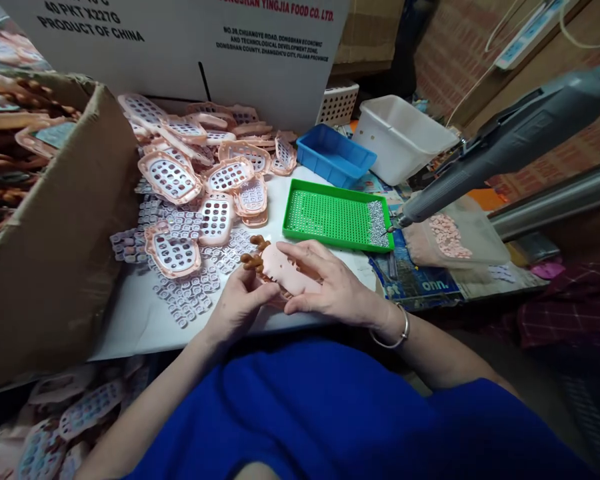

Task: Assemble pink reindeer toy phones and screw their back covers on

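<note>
Close to the table's front edge, both hands grip a pink plastic toy shell (pixel 286 270) with brown antler-like knobs at its upper left. My left hand (pixel 241 298) is closed on its left end, thumb along the near edge. My right hand (pixel 327 277) wraps over its right end and hides part of it. Sheets of small grey keypad buttons (pixel 187 293) lie to the left. Behind them are heaped pink shell halves with button holes (pixel 169 177). A green perforated tray (pixel 325 212) with tiny screws (pixel 378 223) stands just beyond my right hand.
A grey electric screwdriver (pixel 480 157) hangs at the right, its tip near the green tray. Farther back stand a blue bin (pixel 336 157) and a white tub (pixel 400 137). A clear container (pixel 480 233) holds small pink pieces. A large cardboard box (pixel 45 267) blocks the left side.
</note>
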### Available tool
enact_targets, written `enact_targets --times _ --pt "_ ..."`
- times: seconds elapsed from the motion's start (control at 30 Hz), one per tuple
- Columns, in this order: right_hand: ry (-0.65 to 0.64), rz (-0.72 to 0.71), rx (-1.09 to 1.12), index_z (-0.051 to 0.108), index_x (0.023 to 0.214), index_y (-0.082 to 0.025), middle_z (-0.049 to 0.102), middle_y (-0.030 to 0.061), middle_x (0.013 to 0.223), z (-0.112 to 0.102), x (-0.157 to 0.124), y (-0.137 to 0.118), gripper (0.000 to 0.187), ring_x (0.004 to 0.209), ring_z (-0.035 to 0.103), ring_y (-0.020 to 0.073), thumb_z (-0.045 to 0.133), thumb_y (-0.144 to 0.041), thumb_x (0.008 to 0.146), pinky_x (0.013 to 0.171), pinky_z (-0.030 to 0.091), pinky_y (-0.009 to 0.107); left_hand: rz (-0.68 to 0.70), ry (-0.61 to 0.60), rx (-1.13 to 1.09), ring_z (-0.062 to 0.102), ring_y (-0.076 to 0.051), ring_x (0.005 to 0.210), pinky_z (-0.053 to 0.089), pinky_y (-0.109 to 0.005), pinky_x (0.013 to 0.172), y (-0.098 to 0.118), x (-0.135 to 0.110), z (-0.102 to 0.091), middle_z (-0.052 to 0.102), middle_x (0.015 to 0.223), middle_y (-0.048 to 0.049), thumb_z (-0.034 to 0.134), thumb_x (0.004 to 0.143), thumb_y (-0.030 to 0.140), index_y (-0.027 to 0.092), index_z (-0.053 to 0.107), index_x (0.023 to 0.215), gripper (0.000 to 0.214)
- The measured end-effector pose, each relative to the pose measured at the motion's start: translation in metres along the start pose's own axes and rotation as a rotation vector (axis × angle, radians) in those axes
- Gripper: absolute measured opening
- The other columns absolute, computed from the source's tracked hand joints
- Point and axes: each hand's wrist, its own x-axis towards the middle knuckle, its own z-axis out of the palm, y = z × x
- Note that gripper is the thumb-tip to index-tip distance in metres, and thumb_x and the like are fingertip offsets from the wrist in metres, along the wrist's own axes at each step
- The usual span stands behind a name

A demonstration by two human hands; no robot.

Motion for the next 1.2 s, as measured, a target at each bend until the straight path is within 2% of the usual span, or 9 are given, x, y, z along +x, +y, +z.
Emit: enact_targets --times 0.3,0.4,0.5,0.57,0.63,0.73,0.83,0.97,1.2 --pt "0.046 -0.106 -0.122 0.040 0.149 -0.024 0.050 0.0130 0.126 0.004 -0.003 0.012 0.086 0.114 0.052 0.0241 0.065 -0.064 0.077 0.099 0.052 0.046 0.021 0.005 0.002 0.069 -0.030 0.104 0.059 -0.036 0.087 0.002 0.003 0.002 0.074 0.112 -0.0110 0.094 0.052 0.039 0.019 0.070 0.111 0.066" --pt "0.084 -0.205 -0.179 0.033 0.153 -0.025 0.046 0.0151 0.132 0.008 -0.002 0.018 0.087 0.120 0.050 0.0260 0.063 -0.062 0.081 0.101 0.053 0.048 0.078 -0.007 0.066 0.071 -0.026 0.096 0.060 -0.032 0.080 0.000 0.002 -0.001 0.075 0.106 -0.0085 0.092 0.057 0.037 0.020 0.072 0.100 0.049" --pt "0.200 -0.300 -0.328 0.031 0.153 -0.022 0.043 0.0178 0.136 0.016 -0.001 0.024 0.080 0.127 0.047 0.0293 0.059 -0.058 0.086 0.103 0.052 0.051 0.130 -0.001 0.182 0.071 -0.023 0.083 0.060 -0.030 0.073 -0.002 -0.002 0.000 0.074 0.085 -0.0065 0.083 0.071 0.039 0.020 0.073 0.087 0.027" --pt "0.299 -0.342 -0.429 0.033 0.150 -0.021 0.043 0.0188 0.137 0.021 0.001 0.026 0.074 0.129 0.047 0.0303 0.058 -0.054 0.089 0.103 0.052 0.051 0.189 0.015 0.251 0.071 -0.024 0.088 0.059 -0.033 0.081 -0.003 -0.004 0.002 0.073 0.081 -0.0062 0.076 0.079 0.040 0.020 0.073 0.093 0.025" --pt "0.347 -0.384 -0.458 0.034 0.148 -0.021 0.043 0.0188 0.138 0.023 0.002 0.025 0.072 0.131 0.047 0.0300 0.056 -0.057 0.089 0.102 0.053 0.048 0.301 0.069 0.312 0.068 -0.026 0.105 0.053 -0.036 0.096 -0.004 -0.006 0.005 0.074 0.095 -0.0079 0.071 0.084 0.037 0.020 0.072 0.106 0.028" --pt "0.328 -0.340 -0.273 0.035 0.147 -0.021 0.051 0.0170 0.134 0.016 0.006 0.019 0.070 0.126 0.054 0.0253 0.044 -0.064 0.092 0.097 0.056 0.043 0.474 0.120 0.438 0.061 -0.025 0.121 0.045 -0.035 0.107 -0.002 -0.007 0.004 0.070 0.120 -0.0095 0.065 0.088 0.028 0.021 0.067 0.119 0.032" --pt "0.263 -0.209 -0.022 0.053 0.132 -0.018 0.065 0.0115 0.111 0.003 0.013 0.013 0.053 0.102 0.064 0.0186 0.039 -0.057 0.098 0.087 0.058 0.036 0.501 0.016 0.535 0.059 -0.026 0.124 0.043 -0.036 0.108 0.001 -0.010 -0.001 0.067 0.128 -0.0098 0.063 0.088 0.021 0.022 0.065 0.125 0.037" --pt "0.255 -0.193 0.123 0.068 0.101 -0.014 0.067 0.0047 0.085 -0.007 0.023 0.011 0.039 0.079 0.061 0.0129 0.051 -0.049 0.097 0.073 0.054 0.029 0.463 0.006 0.488 0.060 -0.027 0.123 0.042 -0.037 0.109 0.000 -0.011 -0.004 0.066 0.130 -0.0091 0.066 0.087 0.022 0.024 0.066 0.127 0.040" --pt "0.252 -0.026 0.268 0.072 0.098 -0.016 0.065 0.0024 0.085 -0.005 0.032 0.006 0.027 0.076 0.056 0.0109 0.069 -0.040 0.087 0.069 0.048 0.025 0.552 0.100 0.408 0.060 -0.020 0.121 0.045 -0.034 0.107 -0.011 -0.002 0.000 0.067 0.127 -0.0042 0.062 0.092 0.027 0.028 0.063 0.127 0.034"
